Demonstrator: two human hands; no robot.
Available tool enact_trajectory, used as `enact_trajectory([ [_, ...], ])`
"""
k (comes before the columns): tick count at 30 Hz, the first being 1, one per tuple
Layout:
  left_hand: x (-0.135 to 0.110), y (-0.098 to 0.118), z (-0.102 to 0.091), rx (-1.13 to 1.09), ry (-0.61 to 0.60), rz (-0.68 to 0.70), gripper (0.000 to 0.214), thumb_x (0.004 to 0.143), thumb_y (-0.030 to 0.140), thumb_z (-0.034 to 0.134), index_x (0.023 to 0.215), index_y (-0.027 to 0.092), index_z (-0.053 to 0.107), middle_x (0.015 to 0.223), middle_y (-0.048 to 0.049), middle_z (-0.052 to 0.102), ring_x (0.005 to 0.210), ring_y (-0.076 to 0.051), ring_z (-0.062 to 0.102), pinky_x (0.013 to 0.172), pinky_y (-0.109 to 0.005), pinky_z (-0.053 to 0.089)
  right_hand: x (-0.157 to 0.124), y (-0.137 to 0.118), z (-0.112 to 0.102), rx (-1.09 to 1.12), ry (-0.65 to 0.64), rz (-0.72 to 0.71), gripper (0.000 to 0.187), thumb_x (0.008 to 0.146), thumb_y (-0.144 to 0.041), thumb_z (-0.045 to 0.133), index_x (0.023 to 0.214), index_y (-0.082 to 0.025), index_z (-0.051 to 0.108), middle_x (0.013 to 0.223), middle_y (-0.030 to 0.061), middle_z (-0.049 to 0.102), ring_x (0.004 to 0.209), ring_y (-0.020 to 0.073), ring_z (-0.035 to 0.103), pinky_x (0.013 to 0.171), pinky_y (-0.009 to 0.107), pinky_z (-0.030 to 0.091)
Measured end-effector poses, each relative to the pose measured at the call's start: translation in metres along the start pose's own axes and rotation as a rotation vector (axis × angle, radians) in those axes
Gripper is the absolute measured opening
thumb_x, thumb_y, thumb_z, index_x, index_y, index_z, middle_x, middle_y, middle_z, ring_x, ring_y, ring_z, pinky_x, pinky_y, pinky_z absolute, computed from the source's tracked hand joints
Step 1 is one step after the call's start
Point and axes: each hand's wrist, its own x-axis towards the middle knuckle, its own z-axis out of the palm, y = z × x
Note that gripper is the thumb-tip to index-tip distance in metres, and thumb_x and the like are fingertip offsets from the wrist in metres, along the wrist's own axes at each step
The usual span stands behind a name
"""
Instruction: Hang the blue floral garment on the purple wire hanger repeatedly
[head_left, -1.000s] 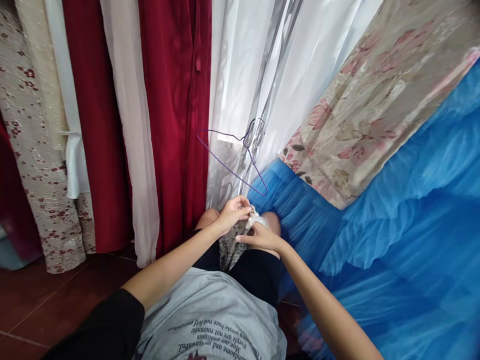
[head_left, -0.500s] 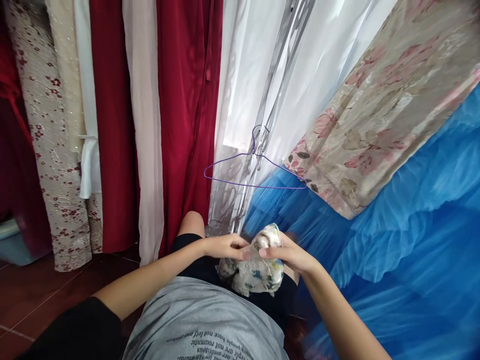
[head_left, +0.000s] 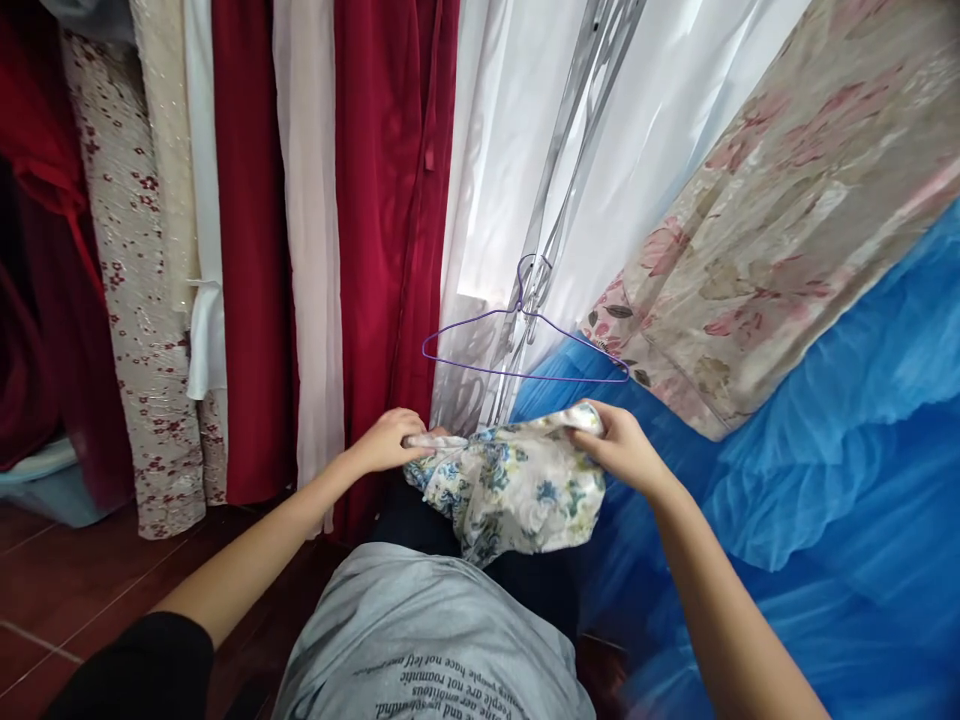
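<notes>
Stretched between my two hands above my lap is a white floral garment (head_left: 517, 490) with blue and yellow-green flowers; its exact kind does not show. My left hand (head_left: 388, 440) is closed on its left end. My right hand (head_left: 619, 445) pinches the upper right corner, thumb on the near side. The cloth hangs down in loose folds over my dark shorts. Just beyond it hangs a thin purple hanger (head_left: 525, 345) with nothing on it, apart from both hands.
Dark red cloth (head_left: 390, 200) and white cloth (head_left: 495, 150) hang in front. On the right are a beige floral garment (head_left: 780, 260) and blue tulle (head_left: 840, 500). A light-blue tub (head_left: 67, 490) stands on the red tiled floor (head_left: 82, 610) at the left.
My hands have moved apart, left hand leftward and right hand slightly right and up. The bunched floral garment is now spread wider between them. The view has shifted slightly.
</notes>
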Motion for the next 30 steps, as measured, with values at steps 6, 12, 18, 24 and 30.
enact_trajectory([
  [6, 0.041, -0.004, -0.057, 0.291, 0.29, 0.041, 0.011, 0.068, 0.021, 0.077, 0.076, 0.028, 0.076, 0.091, -0.0075, 0.076, 0.098, -0.033, 0.065, 0.104, -0.042, 0.042, 0.067, 0.032, 0.009, -0.344, 0.101, -0.071, 0.052, 0.082, -0.022, 0.061, 0.133, -0.012, 0.065, 0.111, 0.015, 0.076, 0.086, 0.0261, 0.069, 0.075, 0.032, 0.049],
  [12, 0.117, 0.016, -0.072, 0.419, 0.31, 0.016, 0.013, 0.088, 0.029, 0.065, 0.079, 0.022, 0.072, 0.085, -0.01, 0.071, 0.093, -0.031, 0.063, 0.089, -0.034, 0.044, 0.104, 0.045, 0.021, -0.458, 0.019, 0.077, 0.029, 0.089, -0.034, 0.063, 0.076, -0.01, 0.074, 0.068, 0.0112, 0.07, 0.064, 0.0209, 0.061, 0.056, 0.028, 0.035],
  [18, 0.161, 0.038, -0.057, 0.423, 0.199, 0.099, 0.022, 0.094, 0.034, 0.059, 0.085, 0.02, 0.072, 0.094, -0.0103, 0.074, 0.094, -0.028, 0.063, 0.091, -0.033, 0.043, 0.084, 0.038, 0.034, -0.43, 0.038, 0.055, 0.022, 0.09, -0.025, 0.059, 0.078, -0.013, 0.073, 0.069, 0.0089, 0.07, 0.064, 0.0184, 0.059, 0.059, 0.027, 0.035],
  [24, 0.176, 0.072, -0.032, 0.507, 0.138, 0.269, 0.026, 0.095, 0.026, 0.052, 0.101, 0.015, 0.074, 0.11, -0.0122, 0.074, 0.105, -0.027, 0.065, 0.096, -0.034, 0.044, 0.075, 0.017, 0.032, -0.564, 0.022, 0.101, 0.02, 0.085, -0.018, 0.055, 0.082, -0.016, 0.075, 0.08, 0.0125, 0.076, 0.075, 0.0236, 0.067, 0.06, 0.027, 0.036],
  [30, 0.184, 0.102, -0.013, 0.456, 0.185, 0.302, 0.028, 0.086, 0.026, 0.062, 0.111, 0.015, 0.068, 0.12, -0.0106, 0.071, 0.113, -0.026, 0.063, 0.1, -0.036, 0.043, 0.076, 0.009, 0.045, -0.599, -0.028, 0.103, 0.024, 0.083, -0.016, 0.054, 0.088, -0.02, 0.077, 0.088, 0.0114, 0.078, 0.086, 0.0262, 0.071, 0.067, 0.027, 0.042],
])
